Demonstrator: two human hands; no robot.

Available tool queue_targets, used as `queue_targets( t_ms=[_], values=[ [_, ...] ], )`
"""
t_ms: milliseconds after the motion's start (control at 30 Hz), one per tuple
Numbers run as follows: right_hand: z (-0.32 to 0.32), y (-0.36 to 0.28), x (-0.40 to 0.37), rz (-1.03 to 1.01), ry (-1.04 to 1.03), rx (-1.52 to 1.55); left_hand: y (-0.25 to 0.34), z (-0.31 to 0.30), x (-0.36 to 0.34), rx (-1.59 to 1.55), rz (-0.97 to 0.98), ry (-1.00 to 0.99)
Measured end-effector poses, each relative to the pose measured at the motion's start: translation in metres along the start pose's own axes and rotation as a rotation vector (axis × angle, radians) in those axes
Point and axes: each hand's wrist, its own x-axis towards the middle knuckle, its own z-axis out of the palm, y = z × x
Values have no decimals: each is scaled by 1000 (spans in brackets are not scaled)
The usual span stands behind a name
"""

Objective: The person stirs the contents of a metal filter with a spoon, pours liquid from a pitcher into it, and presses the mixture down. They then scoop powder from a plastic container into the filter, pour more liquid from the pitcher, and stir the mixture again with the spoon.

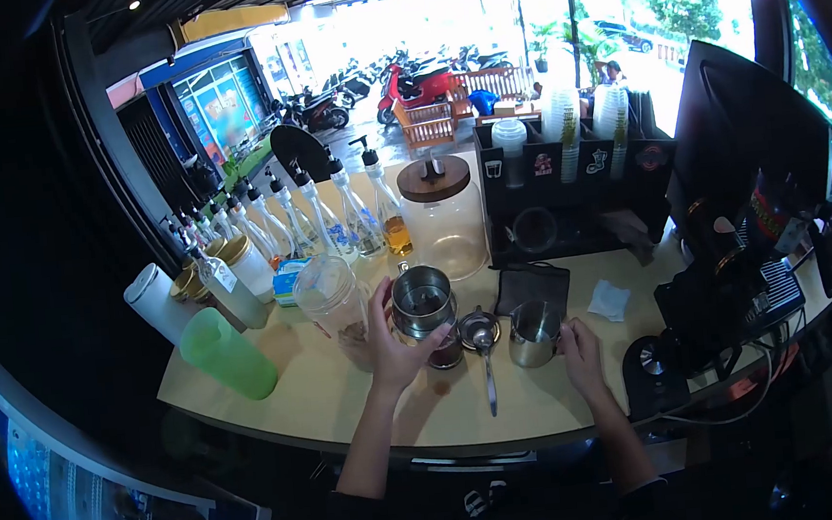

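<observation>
My left hand point(400, 351) curls around a round metal drip filter point(424, 303), thumb at its near lower side and fingers along the left. The filter sits over a glass point(446, 353) with dark contents at its bottom. With my right hand point(581, 349) I grip the handle of a small steel pitcher point(534, 335), upright at the tabletop. Between the two lies a round metal piece point(479, 321) with a spoon point(491, 383) whose handle points toward me. A clear plastic jar point(329, 294) stands just left of my left hand.
A green tumbler point(228, 355) leans at the left of the table point(419, 426). Pump bottles point(359, 216) line the back, beside a wood-lidded glass jar point(445, 228). Behind the pitcher lies a dark cloth point(533, 288); a white tissue point(610, 300) and a black machine point(721, 285) are at right.
</observation>
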Motion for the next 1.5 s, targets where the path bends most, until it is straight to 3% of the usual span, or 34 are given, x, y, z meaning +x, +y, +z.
queue_targets(
  t_ms=[233, 567, 867, 1200, 1333, 1400, 1500],
  values=[
    [2, 0, -3, 27, -29, 37, -2, 1, 17, 150, -104, -84],
    [4, -6, -6, 109, -106, -12, -4, 6, 10, 39, -113, -57],
    [2, 3, -6, 211, -120, 185, -3, 7, 5, 32, -109, -31],
    [1, -47, 40, -7, -14, 236, -13, 4, 4, 126, -78, -47],
    [14, -92, 75, -117, -101, 199, -15, 4, 4, 115, -86, -37],
    [20, -102, 95, -344, -211, 58, -11, 4, 4, 184, -73, -35],
    [32, -120, 116, -303, -328, 137, -7, 3, 5, 181, -73, -37]
  ],
)
